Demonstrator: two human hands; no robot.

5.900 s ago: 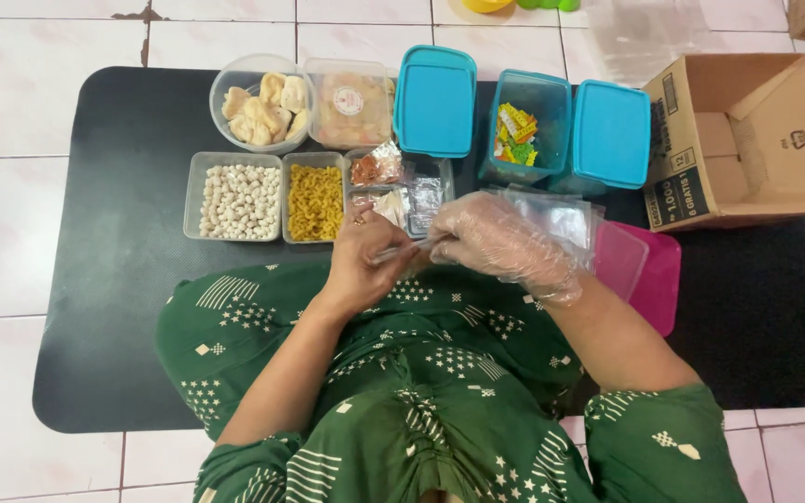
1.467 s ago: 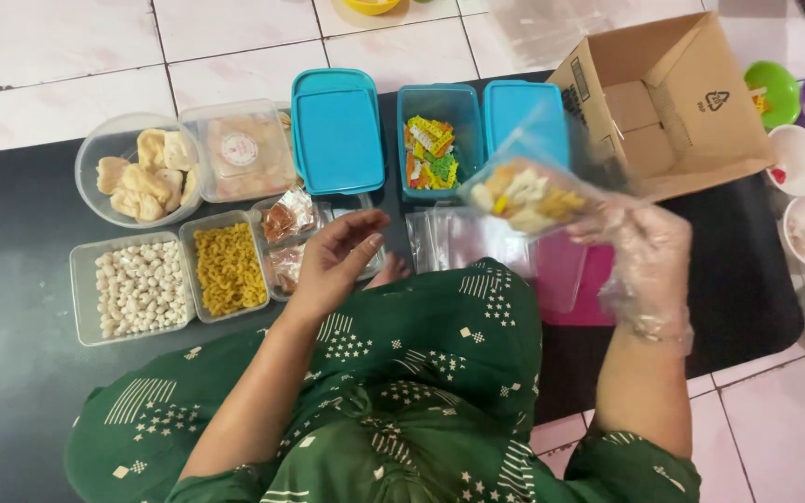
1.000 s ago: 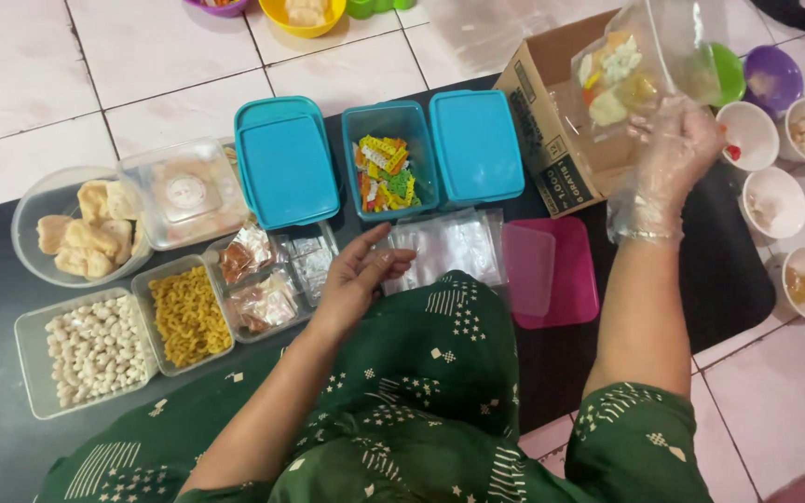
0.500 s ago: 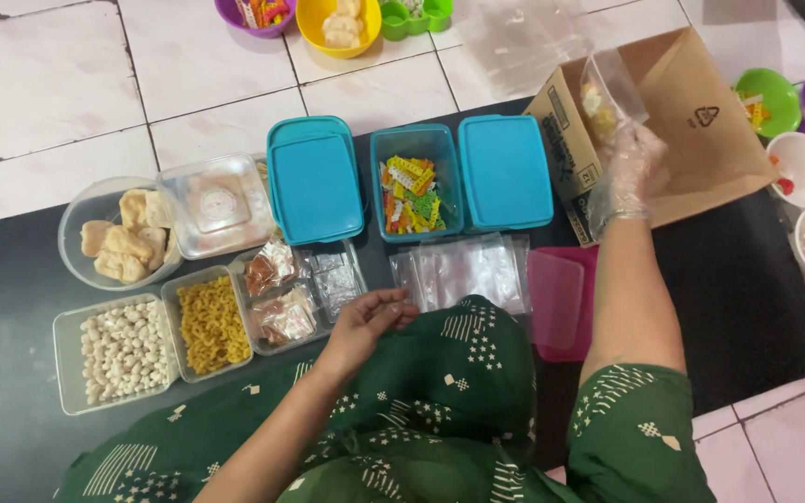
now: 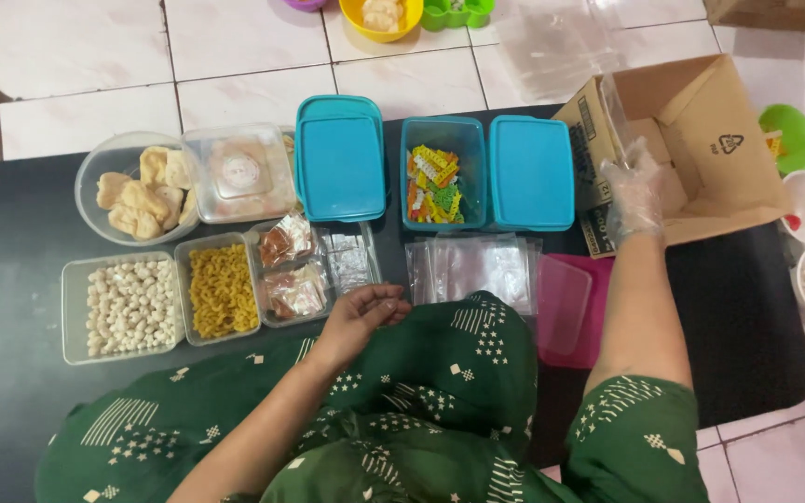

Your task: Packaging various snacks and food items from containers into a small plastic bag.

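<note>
Right hand: the right hand (image 5: 633,191), in a clear plastic glove, is reaching into the open cardboard box (image 5: 701,140) at the upper right of the frame, fingers spread and loose, gripping nothing that shows.
Change since half a second ago: the filled clear bag that this hand was holding up at the box's near wall is no longer between its fingers; whether it is lying inside the box cannot be told.
Left hand: the bare left hand (image 5: 358,317) is resting palm up at lower centre on the green patterned garment (image 5: 402,419), fingers lightly curled, holding nothing, much where it was lying earlier.
Just above the left hand: a clear tub of small sachets (image 5: 314,265) is sitting at its fingertips.
Centre: a stack of empty clear bags (image 5: 472,265) is lying on the black mat (image 5: 11,242), below an open teal tub of coloured snacks (image 5: 440,177).
Beside that tub: closed teal containers (image 5: 342,158) are flanking it left and right.
Left of frame: tubs of yellow macaroni (image 5: 221,289) and white balls (image 5: 128,305) are standing side by side.
Pink lid (image 5: 570,312): lying below the box.
</note>
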